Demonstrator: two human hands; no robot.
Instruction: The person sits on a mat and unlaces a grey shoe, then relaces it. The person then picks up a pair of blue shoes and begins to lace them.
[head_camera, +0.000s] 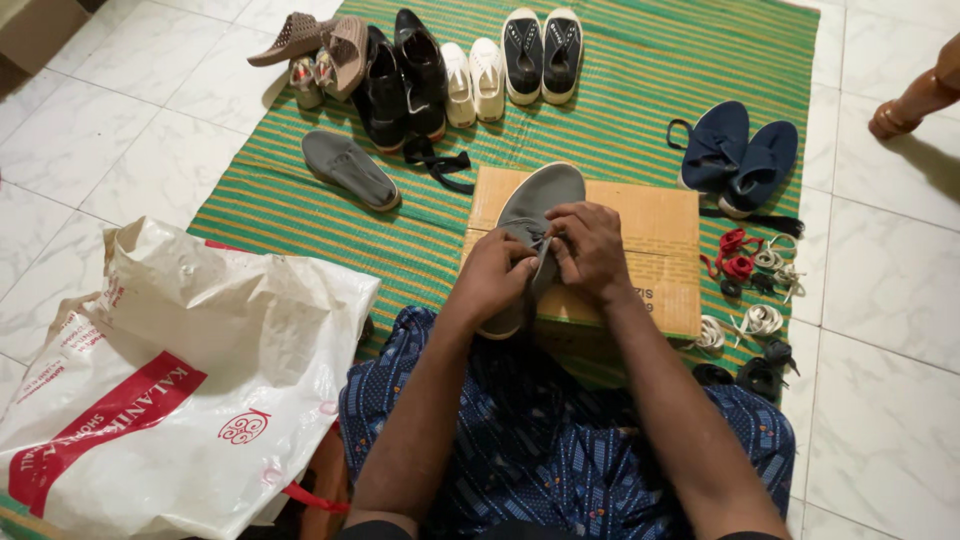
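**laceloop:** So the grey shoe (535, 215) lies toe-away on the cardboard box (655, 235), right in front of the person's knees. My guess is the box works as a small raised stand, so the lace holes sit up close under the eyes instead of down on the mat.

**solemate:** Makes sense. Left hand (493, 280) is curled over the near side of the shoe, looks like it pins it down so it won't slide. Right hand (590, 248) is pinched narrow on a pale lace (541, 243) over the tongue, fingertips close together. Neither hand is spread wide.

**laceloop:** And the little pile of coiled laces (757, 275), red, white and dark ones, sits just right of the box on the tile, near the right hand. Easy grabbing, I'd say.

**solemate:** Its twin, the other grey shoe (350, 168), lies alone on the striped green mat (650, 70), apart from the row at the far edge: brown pair (320, 45), black pair (405, 80), white pair (473, 78), black-and-white pair (541, 55). Blue pair (738, 155) is off to the right.

**laceloop:** Big white plastic bag (180, 380) is slumped at the left knee, well apart from the box.
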